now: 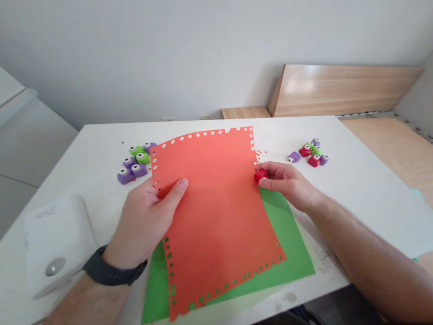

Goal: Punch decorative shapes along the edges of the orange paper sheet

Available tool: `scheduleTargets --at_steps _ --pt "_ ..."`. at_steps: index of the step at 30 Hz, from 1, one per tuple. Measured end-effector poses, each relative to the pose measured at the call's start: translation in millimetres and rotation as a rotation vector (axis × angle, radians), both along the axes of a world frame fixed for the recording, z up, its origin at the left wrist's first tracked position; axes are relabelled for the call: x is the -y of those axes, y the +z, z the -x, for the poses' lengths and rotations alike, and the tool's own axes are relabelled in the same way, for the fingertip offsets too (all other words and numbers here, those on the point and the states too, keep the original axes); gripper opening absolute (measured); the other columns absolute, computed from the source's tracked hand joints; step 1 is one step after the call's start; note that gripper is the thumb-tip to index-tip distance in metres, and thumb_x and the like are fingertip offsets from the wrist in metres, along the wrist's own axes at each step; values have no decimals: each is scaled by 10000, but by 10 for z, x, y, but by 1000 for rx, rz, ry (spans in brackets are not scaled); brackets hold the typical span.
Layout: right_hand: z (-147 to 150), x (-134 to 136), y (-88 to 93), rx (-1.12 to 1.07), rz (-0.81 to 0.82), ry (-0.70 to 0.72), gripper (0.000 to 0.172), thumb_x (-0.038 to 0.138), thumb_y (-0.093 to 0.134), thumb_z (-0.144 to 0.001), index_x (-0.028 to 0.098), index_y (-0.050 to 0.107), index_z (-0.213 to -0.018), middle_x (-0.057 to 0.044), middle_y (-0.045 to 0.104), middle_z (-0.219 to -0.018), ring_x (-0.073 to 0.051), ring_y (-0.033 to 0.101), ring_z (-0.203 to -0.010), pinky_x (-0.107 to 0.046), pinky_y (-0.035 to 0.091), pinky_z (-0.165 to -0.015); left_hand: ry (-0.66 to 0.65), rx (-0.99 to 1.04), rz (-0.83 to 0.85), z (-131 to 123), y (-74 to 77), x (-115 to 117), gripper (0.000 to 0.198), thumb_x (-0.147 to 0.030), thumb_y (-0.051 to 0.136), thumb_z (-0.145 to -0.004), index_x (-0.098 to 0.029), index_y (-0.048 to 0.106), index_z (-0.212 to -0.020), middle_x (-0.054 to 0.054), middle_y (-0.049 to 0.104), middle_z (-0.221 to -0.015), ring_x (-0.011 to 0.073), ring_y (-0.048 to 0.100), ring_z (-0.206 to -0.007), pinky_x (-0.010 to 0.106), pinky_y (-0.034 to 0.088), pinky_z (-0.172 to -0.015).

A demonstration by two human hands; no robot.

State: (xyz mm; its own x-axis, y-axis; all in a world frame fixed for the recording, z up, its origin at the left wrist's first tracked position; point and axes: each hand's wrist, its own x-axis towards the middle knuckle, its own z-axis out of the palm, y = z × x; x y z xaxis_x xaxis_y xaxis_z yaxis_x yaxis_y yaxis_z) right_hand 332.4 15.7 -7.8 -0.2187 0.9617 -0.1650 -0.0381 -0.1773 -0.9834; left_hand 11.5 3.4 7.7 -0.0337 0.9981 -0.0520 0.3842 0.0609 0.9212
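Note:
My left hand (147, 212) grips the left edge of a sheet of orange paper (218, 214), its thumb lying on top. Small shaped holes run along much of the sheet's border. At the right edge of the paper, my right hand (289, 181) pinches a small red craft punch (260, 176) between thumb and fingers. Whether the paper edge sits inside the punch's slot I cannot tell. Beneath the orange sheet lies a green sheet of paper (288, 227), with paler sheets (234, 319) under it. Small red paper bits (260, 153) are scattered just beyond my right hand.
Several purple and green punches (126, 176) are grouped at the table's back left. Another group of purple, red and green punches (314, 161) lies to the right. A white device (59, 243) with a cable stands at the left. Behind the white table (361, 193) is a wall.

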Motion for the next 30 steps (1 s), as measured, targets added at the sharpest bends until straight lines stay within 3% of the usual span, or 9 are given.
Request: scheduleTargets --at_steps 7,30 --pt "-7 -3 -16 -2 -2 10 347 367 859 -818 214 762 -1113 -23 678 -932 -163 553 -780 -301 406 -699 -3 26 0 -12 1 -4 499 -613 715 -895 -222 754 -1203 97 775 -1307 340 774 -1075 434 641 -890" --pt "-13 -30 -34 -45 -24 -63 342 383 843 -851 206 779 -1136 -33 692 -958 -152 510 -759 -317 340 -674 -11 -11 -27 -1 -13 -7 488 -598 696 -923 -241 745 -1252 76 767 -1327 323 769 -1092 428 634 -915"
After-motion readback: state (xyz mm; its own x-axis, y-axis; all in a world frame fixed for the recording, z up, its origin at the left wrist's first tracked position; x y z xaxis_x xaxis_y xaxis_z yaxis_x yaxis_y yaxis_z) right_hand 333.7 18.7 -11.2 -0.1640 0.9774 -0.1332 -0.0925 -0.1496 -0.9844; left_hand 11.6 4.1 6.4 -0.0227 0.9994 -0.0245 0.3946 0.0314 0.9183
